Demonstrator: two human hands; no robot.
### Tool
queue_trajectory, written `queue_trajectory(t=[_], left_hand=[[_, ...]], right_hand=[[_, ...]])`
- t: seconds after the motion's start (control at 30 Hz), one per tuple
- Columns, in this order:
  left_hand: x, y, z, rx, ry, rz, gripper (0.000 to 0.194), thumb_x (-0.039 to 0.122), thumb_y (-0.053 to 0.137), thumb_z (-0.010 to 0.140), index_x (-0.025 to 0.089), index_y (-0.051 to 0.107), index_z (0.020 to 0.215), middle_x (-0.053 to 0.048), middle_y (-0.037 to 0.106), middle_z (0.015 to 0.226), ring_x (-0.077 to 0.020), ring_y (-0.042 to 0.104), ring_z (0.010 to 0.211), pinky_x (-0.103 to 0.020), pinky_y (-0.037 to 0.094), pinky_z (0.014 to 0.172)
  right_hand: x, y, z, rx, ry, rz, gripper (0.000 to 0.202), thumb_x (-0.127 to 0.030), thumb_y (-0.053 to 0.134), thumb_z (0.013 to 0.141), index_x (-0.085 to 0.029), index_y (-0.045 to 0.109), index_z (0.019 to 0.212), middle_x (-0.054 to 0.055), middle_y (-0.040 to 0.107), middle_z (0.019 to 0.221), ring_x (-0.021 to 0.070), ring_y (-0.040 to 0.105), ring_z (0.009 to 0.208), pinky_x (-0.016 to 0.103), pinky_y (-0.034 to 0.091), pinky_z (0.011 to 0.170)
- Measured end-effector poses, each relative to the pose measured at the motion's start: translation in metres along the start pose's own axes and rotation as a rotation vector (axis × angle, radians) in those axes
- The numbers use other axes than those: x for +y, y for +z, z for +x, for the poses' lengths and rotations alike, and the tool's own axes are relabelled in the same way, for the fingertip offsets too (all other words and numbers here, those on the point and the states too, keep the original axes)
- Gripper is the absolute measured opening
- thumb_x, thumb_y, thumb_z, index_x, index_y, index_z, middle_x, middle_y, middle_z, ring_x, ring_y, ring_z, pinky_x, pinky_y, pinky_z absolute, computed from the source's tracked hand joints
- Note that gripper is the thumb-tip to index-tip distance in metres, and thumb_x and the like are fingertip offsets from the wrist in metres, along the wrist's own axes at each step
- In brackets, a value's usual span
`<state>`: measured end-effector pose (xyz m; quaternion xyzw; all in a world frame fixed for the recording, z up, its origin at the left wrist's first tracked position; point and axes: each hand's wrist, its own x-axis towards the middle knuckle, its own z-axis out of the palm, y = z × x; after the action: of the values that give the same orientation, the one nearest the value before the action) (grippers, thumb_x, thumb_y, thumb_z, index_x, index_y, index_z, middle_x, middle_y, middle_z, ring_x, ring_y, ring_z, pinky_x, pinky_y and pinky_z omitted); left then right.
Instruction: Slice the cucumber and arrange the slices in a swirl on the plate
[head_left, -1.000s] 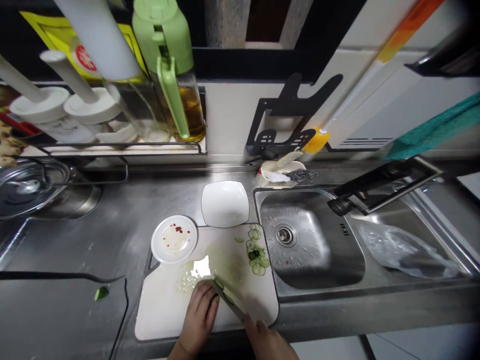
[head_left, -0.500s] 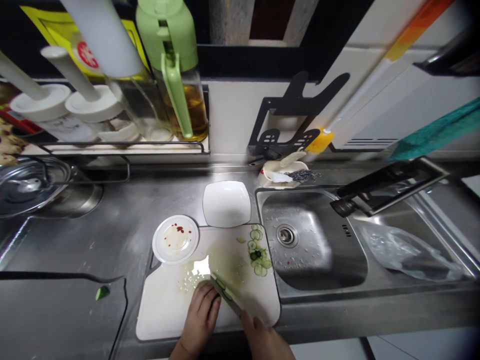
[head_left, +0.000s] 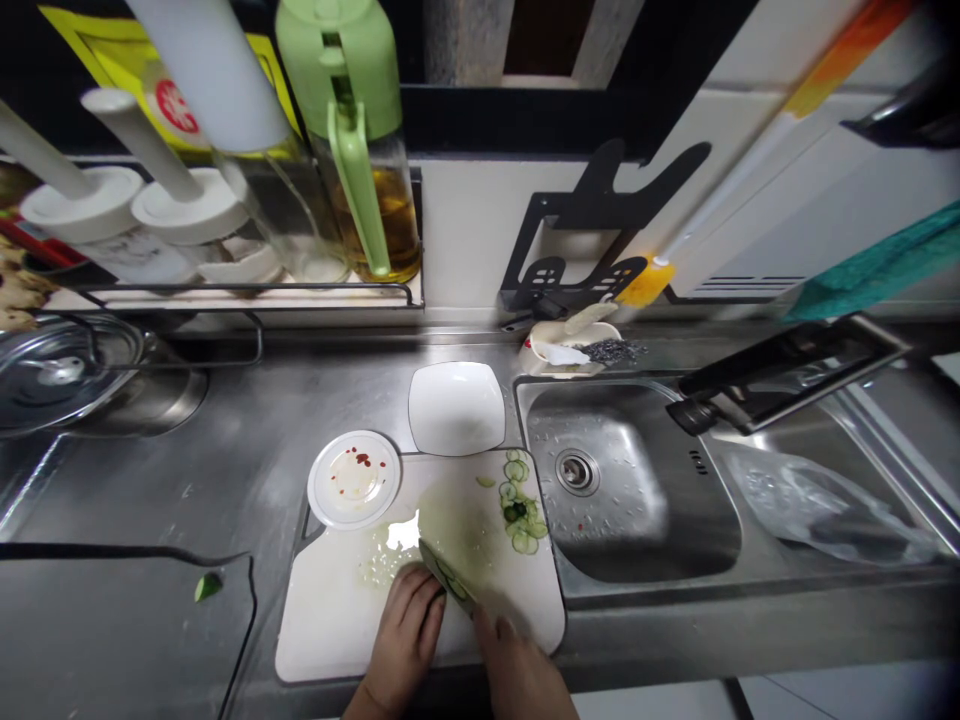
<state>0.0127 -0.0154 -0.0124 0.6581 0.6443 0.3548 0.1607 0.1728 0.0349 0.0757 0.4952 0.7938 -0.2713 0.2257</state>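
Near the front edge of a white cutting board (head_left: 330,610), my right hand (head_left: 517,665) is closed on the handle of a knife (head_left: 450,580). Thin green slices cling along its blade. My left hand (head_left: 407,625) lies beside the blade with its fingers curled on a piece of cucumber, mostly hidden under them. Several cucumber slices (head_left: 523,515) lie in a loose pile at the board's right side. Wet marks and small bits cover the board's middle. A small round plate (head_left: 354,505) with red bits rests on the board's upper left corner.
Behind the board is a square white dish (head_left: 456,408). A steel sink (head_left: 637,480) with a faucet (head_left: 787,375) lies to the right. A cucumber end (head_left: 208,587) sits on the left counter. Bottles and jars stand on a rack (head_left: 315,292) at the back left.
The knife and my right hand have shifted slightly left, and the blade lies a little differently beside my left fingers. The whole view has moved slightly.
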Motion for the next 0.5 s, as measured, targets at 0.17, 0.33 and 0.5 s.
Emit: queue_trajectory(t=[0.17,0.33,0.5], left_hand=[[0.001,-0.001,0.001,-0.006,0.005,0.013,0.025,0.017,0.051,0.089,0.019,0.061,0.111,-0.007,0.067,0.108,-0.0199,0.061,0.107,-0.041,0.051,0.098],[0.002,-0.003,0.002,-0.005,0.011,0.025,0.027,0.017,0.051,0.089,0.02,0.06,0.114,-0.008,0.066,0.11,-0.0199,0.06,0.108,-0.04,0.052,0.096],[0.001,-0.001,0.0,0.012,0.022,0.044,0.024,0.018,0.051,0.089,0.02,0.06,0.111,-0.008,0.066,0.108,-0.0202,0.061,0.107,-0.041,0.052,0.095]], right_hand=[[0.0,0.003,0.008,-0.059,0.035,0.024,0.063,0.007,0.032,0.078,-0.022,0.053,0.13,0.011,0.07,0.097,0.0225,0.069,0.081,0.026,0.05,0.061],[0.01,-0.008,-0.002,-0.108,0.023,0.073,0.074,0.011,0.029,0.073,-0.026,0.047,0.135,0.008,0.069,0.105,0.0195,0.068,0.086,0.022,0.048,0.063],[0.018,-0.008,-0.025,-0.111,0.016,-0.014,0.069,0.007,0.036,0.073,-0.023,0.05,0.133,0.01,0.07,0.1,0.0222,0.07,0.079,0.023,0.047,0.059]])
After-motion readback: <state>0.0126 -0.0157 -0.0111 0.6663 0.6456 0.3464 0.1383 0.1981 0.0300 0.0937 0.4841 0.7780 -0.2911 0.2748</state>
